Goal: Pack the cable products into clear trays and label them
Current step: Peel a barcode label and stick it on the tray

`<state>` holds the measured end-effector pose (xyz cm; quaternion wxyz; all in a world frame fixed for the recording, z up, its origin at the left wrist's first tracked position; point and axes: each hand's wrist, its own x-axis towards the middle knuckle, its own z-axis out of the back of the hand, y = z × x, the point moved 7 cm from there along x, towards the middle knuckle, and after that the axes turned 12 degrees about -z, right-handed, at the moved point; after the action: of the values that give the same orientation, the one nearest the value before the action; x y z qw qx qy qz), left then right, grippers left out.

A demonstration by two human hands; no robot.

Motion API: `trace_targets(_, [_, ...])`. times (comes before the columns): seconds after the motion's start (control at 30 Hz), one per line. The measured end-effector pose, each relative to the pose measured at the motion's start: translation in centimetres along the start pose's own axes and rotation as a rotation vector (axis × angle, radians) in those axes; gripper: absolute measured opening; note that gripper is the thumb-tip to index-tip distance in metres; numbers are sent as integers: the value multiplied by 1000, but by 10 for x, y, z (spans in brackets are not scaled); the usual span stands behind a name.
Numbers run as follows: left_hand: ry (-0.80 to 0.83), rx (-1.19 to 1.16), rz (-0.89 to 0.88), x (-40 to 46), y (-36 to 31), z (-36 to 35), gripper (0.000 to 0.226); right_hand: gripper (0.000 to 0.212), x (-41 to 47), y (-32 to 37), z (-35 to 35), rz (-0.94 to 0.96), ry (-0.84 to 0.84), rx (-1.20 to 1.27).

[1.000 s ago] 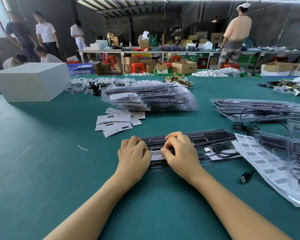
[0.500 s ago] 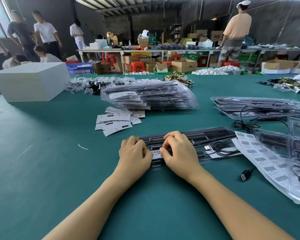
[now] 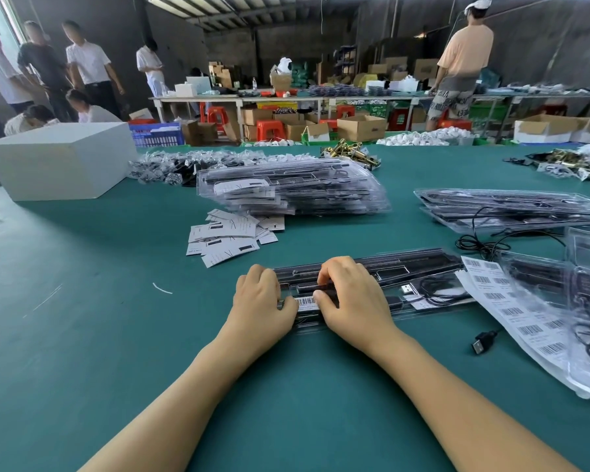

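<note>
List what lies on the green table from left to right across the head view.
White box → loose paper cards → left hand → barcode label → right hand → barcode sticker sheet.

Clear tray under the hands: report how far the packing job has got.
Done: a stack of packed trays sits mid-table. In hand: left hand and right hand press on the clear tray, where a barcode label shows between the thumbs. Left: the label sheet and loose cable await.

Card inserts (image 3: 230, 238) lie between the tray stack (image 3: 293, 190) and the near tray (image 3: 419, 277).
</note>
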<state>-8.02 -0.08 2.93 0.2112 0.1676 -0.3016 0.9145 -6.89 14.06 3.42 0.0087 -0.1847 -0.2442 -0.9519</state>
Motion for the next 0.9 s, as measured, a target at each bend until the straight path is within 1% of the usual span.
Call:
trace_targets(0.1, [-6,-28,14,-1,6,-1,13,22,2,-5,-1,-46,5,8])
trace_targets(0.17, [-22,-13,25,-1,8,-4,12,33,2,-4,-4,-50,-4,-39])
trace_targets(0.27, [-49,78,57,-1,15,-8,21,54,1,-5,-13,-73,7,-176])
trace_targets(0.33, [-78,158,83,-1,21,-9,27,61,2,-5,-14,-90,-4,-217])
trace_targets(0.4, [-55,203,94,-2,24,-13,35,64,3,-6,-15,-97,-6,-242])
trace_targets(0.5, [97,240,99,-1,26,-23,50,59,4,-7,-16,-95,4,-252])
trace_targets(0.57, [187,252,113,-1,28,-27,54,52,5,-7,-15,-103,6,-227])
trace_targets(0.6, [206,250,123,-1,29,-27,53,48,5,-7,-14,-107,7,-214])
trace_targets(0.73, [184,192,170,-1,28,-24,44,35,6,-8,-13,-113,9,-178])
trace_targets(0.9, [120,193,212,-2,26,-18,42,30,6,-7,-12,-109,11,-166])
